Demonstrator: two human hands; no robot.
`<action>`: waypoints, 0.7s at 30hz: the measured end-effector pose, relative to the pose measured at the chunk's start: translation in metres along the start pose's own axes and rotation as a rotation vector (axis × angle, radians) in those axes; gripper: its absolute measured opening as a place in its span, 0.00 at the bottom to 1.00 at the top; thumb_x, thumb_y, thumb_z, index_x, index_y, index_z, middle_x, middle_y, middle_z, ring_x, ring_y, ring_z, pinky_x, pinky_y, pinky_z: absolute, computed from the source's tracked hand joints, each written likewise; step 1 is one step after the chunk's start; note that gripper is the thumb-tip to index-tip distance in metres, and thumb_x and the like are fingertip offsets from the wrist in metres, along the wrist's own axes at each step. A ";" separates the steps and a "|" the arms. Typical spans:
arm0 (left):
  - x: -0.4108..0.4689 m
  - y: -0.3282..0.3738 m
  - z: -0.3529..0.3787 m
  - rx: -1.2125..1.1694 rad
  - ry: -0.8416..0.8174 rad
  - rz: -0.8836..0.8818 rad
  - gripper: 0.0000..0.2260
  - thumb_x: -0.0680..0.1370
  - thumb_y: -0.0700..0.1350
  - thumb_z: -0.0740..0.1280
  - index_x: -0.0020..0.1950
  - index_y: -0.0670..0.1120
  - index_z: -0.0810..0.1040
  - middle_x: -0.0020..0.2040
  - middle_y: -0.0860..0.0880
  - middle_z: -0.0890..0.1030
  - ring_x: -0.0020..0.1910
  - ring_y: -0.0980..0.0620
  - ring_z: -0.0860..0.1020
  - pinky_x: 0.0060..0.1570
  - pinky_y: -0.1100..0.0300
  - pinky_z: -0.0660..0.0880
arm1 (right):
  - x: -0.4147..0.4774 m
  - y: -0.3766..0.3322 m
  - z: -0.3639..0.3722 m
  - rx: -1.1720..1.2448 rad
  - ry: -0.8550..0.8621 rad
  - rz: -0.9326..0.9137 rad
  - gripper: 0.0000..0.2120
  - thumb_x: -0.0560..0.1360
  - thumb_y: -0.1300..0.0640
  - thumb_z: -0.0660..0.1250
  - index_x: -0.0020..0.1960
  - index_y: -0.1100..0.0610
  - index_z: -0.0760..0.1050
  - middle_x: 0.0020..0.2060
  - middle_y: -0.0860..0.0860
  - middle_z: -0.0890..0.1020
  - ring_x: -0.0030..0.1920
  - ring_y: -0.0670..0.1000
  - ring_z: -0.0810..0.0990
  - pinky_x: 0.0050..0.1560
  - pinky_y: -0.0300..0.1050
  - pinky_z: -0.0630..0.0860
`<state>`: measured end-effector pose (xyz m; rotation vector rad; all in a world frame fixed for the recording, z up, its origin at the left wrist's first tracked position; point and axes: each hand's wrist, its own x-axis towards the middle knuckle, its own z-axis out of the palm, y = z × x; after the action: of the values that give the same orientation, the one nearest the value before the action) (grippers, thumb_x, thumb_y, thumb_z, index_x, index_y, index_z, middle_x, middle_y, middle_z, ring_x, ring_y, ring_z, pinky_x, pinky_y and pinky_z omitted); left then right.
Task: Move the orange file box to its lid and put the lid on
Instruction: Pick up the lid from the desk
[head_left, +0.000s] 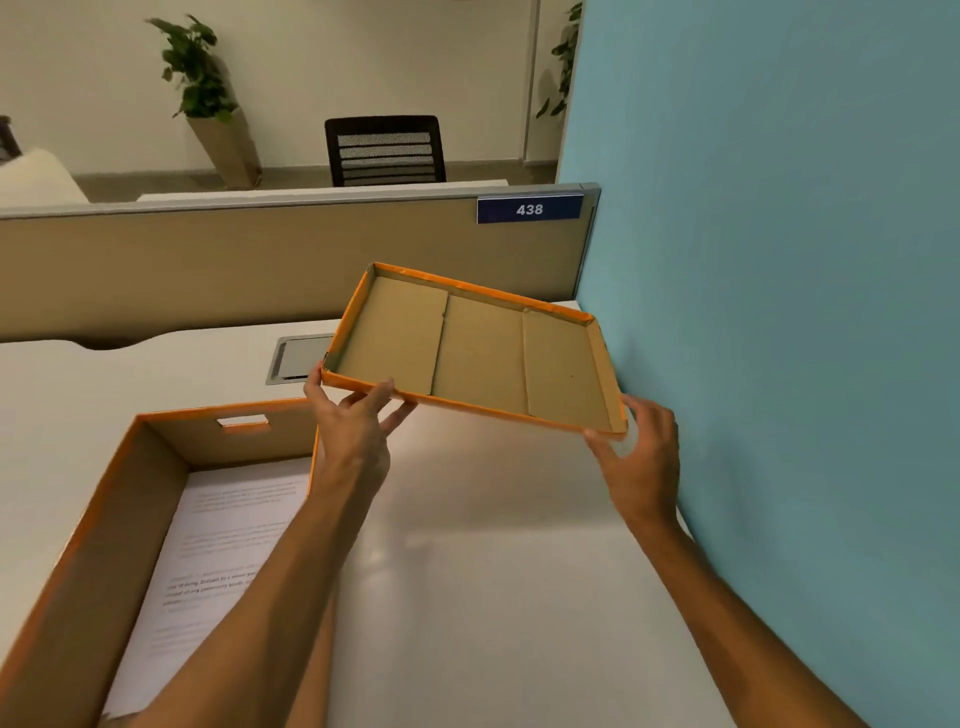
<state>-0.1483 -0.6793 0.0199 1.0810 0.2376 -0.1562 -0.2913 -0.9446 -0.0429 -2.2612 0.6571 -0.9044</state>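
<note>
The orange lid (478, 348) is held above the white desk, tilted, its brown cardboard inside facing me. My left hand (353, 415) grips its near left corner from below. At the near right corner my right hand (641, 457) holds the rim, with its fingers under the edge. The orange file box (150, 519) stands open at the lower left of the desk, with printed sheets of paper (218, 561) lying flat inside. A handle cut-out shows in its far wall. My left forearm crosses over the box's right wall.
A teal partition (779, 312) rises along the right side, close to the lid's right edge. Behind the desk (493, 571) runs a beige divider with a sign "438" (530, 209). A grey cable hatch (298, 358) is set into the desk behind the lid. Beyond the divider stand a black chair and potted plants.
</note>
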 end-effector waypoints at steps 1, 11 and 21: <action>-0.008 0.005 -0.003 0.004 -0.006 0.024 0.40 0.75 0.28 0.68 0.76 0.57 0.56 0.61 0.39 0.73 0.59 0.39 0.80 0.46 0.41 0.83 | -0.007 -0.005 -0.003 -0.093 -0.031 -0.160 0.28 0.67 0.51 0.78 0.64 0.58 0.74 0.59 0.55 0.76 0.59 0.54 0.73 0.57 0.49 0.71; -0.070 0.057 -0.034 0.022 0.007 0.100 0.37 0.74 0.30 0.70 0.73 0.60 0.61 0.60 0.40 0.74 0.56 0.41 0.82 0.45 0.40 0.83 | -0.048 -0.060 -0.010 -0.231 -0.103 -0.505 0.14 0.70 0.57 0.76 0.54 0.58 0.79 0.50 0.55 0.82 0.53 0.58 0.79 0.53 0.57 0.77; -0.105 0.130 -0.076 0.072 -0.028 0.212 0.41 0.74 0.37 0.74 0.76 0.59 0.54 0.57 0.40 0.78 0.53 0.42 0.84 0.46 0.43 0.84 | -0.101 -0.137 -0.014 -0.069 0.000 -0.455 0.13 0.71 0.57 0.75 0.52 0.63 0.80 0.50 0.60 0.84 0.50 0.61 0.82 0.52 0.59 0.81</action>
<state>-0.2267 -0.5506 0.1243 1.1674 0.0918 0.0099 -0.3372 -0.7909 0.0158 -2.5225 0.1704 -1.1036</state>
